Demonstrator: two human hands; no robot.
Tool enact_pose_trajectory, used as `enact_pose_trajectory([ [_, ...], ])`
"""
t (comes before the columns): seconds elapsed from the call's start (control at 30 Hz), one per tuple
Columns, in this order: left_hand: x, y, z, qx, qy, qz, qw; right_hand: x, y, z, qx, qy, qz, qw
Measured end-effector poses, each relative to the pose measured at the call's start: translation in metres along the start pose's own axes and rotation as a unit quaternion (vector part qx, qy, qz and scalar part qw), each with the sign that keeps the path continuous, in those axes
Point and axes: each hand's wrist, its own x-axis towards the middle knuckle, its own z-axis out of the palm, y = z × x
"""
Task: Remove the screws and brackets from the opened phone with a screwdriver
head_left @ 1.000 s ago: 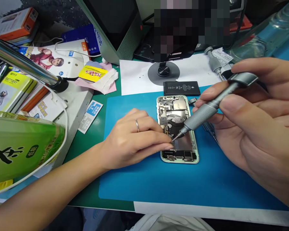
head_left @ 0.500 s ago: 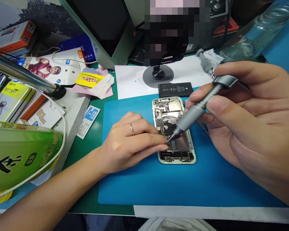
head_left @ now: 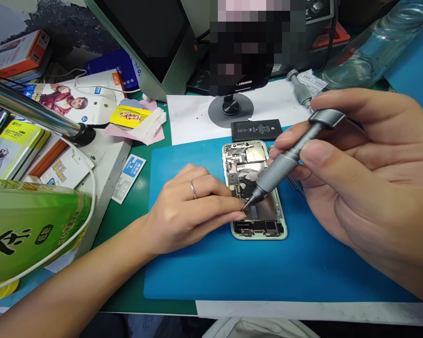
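Observation:
An opened phone (head_left: pixel 255 225) with a pale green frame lies face down on a blue mat (head_left: pixel 232 272), its inner boards and shields bare. My left hand (head_left: pixel 188 206), a ring on one finger, rests on the mat with its fingertips pressed on the phone's left edge. My right hand (head_left: pixel 366 173) grips a grey precision screwdriver (head_left: pixel 285 162) like a pen. The screwdriver's tip touches the phone's inside near its left edge, right by my left fingertips. A black battery (head_left: pixel 256 129) lies on the mat just beyond the phone.
A round grey stand base (head_left: pixel 230 108) sits on white paper behind the battery. A green bottle (head_left: pixel 28 230) and a white cable (head_left: pixel 88 188) lie at the near left. Boxes and packets (head_left: pixel 17 141) crowd the left. A clear plastic bottle (head_left: pixel 370 51) lies at the far right.
The view shifted slightly left and down between the earliest frame and now. Both hands keep their places, with the screwdriver tip on the same spot of the phone.

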Motion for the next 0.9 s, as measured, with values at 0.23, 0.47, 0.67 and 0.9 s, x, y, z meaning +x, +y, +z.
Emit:
enact_pose_trajectory([
  [0.23,0.000,0.001,0.000,0.007,-0.005,0.002,1.000,-0.001,0.000,0.002,-0.014,0.004,-0.007,1.000],
  [0.47,-0.001,0.000,0.000,0.012,-0.004,0.002,1.000,-0.005,-0.002,0.003,-0.054,0.011,-0.016,0.998],
  [0.67,0.000,0.000,-0.001,0.023,-0.002,0.007,1.000,-0.008,-0.007,0.008,-0.128,-0.022,-0.075,0.989],
  [0.9,-0.001,0.000,0.000,0.012,0.000,0.001,1.000,-0.011,-0.008,0.009,-0.166,-0.012,-0.086,0.982],
])
